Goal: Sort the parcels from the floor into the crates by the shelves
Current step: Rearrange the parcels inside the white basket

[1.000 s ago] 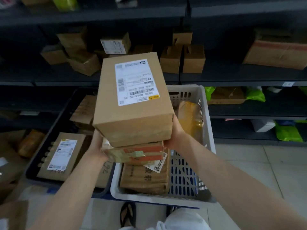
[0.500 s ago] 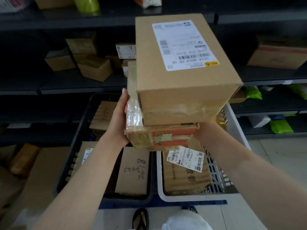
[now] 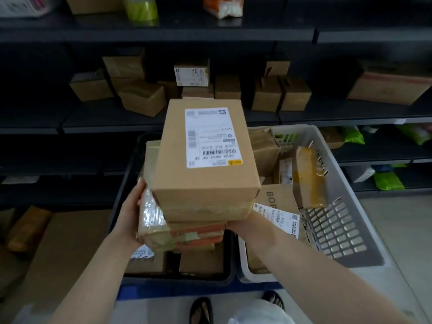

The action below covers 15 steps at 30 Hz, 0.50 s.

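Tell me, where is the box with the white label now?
In the head view the labelled box sits centre frame, on top of a taped parcel, held between both hands above the black crate, left of the grey crate.

The right hand (image 3: 236, 226) is almost wholly hidden under the stacked brown cardboard parcels (image 3: 205, 183), so its grip cannot be seen. The white shipping label (image 3: 211, 137) has print too small to read. The stack covers much of the black plastic crate (image 3: 177, 275).

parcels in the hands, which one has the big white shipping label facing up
The top box of the held stack: plain brown cardboard with the white label on its upper face. The parcel under it is tape-wrapped with orange stripes and shows no label.
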{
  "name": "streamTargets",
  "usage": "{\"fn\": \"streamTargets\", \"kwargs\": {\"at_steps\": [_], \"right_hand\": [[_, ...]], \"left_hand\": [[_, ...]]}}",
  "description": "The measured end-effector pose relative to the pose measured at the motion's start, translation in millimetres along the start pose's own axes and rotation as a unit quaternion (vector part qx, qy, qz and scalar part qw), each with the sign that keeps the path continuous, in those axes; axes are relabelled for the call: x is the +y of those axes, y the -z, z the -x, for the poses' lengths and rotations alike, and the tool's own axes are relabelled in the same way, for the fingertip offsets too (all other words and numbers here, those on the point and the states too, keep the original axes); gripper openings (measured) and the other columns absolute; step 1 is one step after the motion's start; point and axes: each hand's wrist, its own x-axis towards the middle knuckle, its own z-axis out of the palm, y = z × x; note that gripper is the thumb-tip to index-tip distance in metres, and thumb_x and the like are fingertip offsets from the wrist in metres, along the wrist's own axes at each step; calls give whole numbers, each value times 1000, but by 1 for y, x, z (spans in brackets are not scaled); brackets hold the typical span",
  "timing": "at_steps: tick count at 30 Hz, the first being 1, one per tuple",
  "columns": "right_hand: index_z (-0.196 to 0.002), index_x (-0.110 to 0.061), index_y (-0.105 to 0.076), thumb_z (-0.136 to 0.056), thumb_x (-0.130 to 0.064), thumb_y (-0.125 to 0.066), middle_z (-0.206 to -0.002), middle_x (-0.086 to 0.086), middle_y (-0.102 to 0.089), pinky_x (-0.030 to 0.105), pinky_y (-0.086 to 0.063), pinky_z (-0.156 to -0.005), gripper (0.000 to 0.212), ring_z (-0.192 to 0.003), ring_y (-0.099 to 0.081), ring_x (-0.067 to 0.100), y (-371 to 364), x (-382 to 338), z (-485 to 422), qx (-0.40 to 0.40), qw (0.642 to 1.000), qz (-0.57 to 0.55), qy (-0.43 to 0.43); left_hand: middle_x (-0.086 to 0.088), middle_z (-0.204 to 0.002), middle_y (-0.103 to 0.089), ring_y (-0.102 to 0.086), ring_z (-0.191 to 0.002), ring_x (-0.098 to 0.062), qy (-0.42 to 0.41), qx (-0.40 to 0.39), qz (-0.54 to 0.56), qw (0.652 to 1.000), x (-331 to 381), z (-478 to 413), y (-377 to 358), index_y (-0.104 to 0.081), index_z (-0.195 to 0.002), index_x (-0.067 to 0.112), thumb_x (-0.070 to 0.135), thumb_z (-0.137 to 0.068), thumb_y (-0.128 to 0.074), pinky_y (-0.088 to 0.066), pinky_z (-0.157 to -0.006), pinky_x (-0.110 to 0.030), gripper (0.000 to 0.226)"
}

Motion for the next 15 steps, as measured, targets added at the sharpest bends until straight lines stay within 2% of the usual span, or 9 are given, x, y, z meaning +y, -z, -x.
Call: {"fn": "streamTargets", "kwargs": {"at_steps": [2,4,6,7,9,10,12,14,15], "right_hand": [[-79,-15,-54,-97,2,-46,-74,-3,-53,13,-47,-51,26,-68,-53,9,1,3,5,-16,995,-93,-34],[-79,-25,-58,-94,2,-53,-74,-9,-57,9,-46,-49,31,-67,-52,3,6,-2,9,-19,993,-104,-51],[-54,-22,-69,-97,3,-43,-56,-3,-63,16,-49,-42,55,-59,-59,12,8,-8,1,-82,987,-139,5],[-44,-18,-69,-96,0,-45,-50,0,-63,19,-50,-39,59,-52,-62,16,7,-13,1,-61,987,-150,10],[-47,-11,-70,-90,-5,-56,-49,4,-64,24,-52,-40,46,-43,-63,18,12,-20,-13,-25,983,-177,42],[-52,-9,-70,-96,-8,-49,-49,5,-64,25,-52,-40,48,-42,-63,18,17,-26,-14,-11,976,-206,71],[-63,-10,-75,-104,-33,-34,-63,6,-72,30,-57,-53,63,-54,-70,19,27,-42,-13,-36,959,-260,103],[-83,-17,-80,-93,-62,-36,-93,7,-76,38,-56,-78,64,-81,-74,23,35,-66,-2,-71,960,-246,115],[-87,-20,-80,-89,-65,-40,-98,6,-76,38,-56,-79,61,-85,-74,24,39,-75,2,-75,966,-220,114]], "left_hand": [[-7,-80,-73,-72,-71,-22,10,9,15,1000,-6,-1,8,-78,-79,17,50,-68,-65,-60,-58,-33,37],[-8,-88,-72,-71,-77,-24,19,32,19,999,-14,-4,18,-79,-86,18,48,-78,-56,-60,-67,-34,38],[-7,-86,-71,-70,-76,-24,31,36,9,999,-16,-5,21,-78,-87,18,44,-88,-49,-58,-68,-33,39],[-6,-81,-71,-70,-71,-23,35,35,-4,999,-16,-6,22,-78,-85,17,41,-91,-44,-58,-64,-31,42],[-7,-74,-71,-69,-64,-23,25,31,-35,999,-10,-2,22,-74,-89,12,36,-92,-41,-56,-60,-29,41],[-7,-77,-71,-70,-65,-23,21,31,-50,998,-9,-3,22,-71,-95,11,36,-91,-43,-54,-62,-30,38],[-8,-86,-72,-71,-73,-24,12,27,-72,997,-6,-3,19,-69,-103,13,38,-88,-46,-52,-70,-37,37],[-8,-92,-74,-72,-77,-23,30,17,-100,994,-5,-3,13,-68,-107,15,38,-87,-49,-50,-74,-40,36],[-7,-93,-75,-73,-77,-23,43,12,-115,992,-5,-4,11,-67,-108,16,36,-87,-50,-50,-75,-40,34]]}}
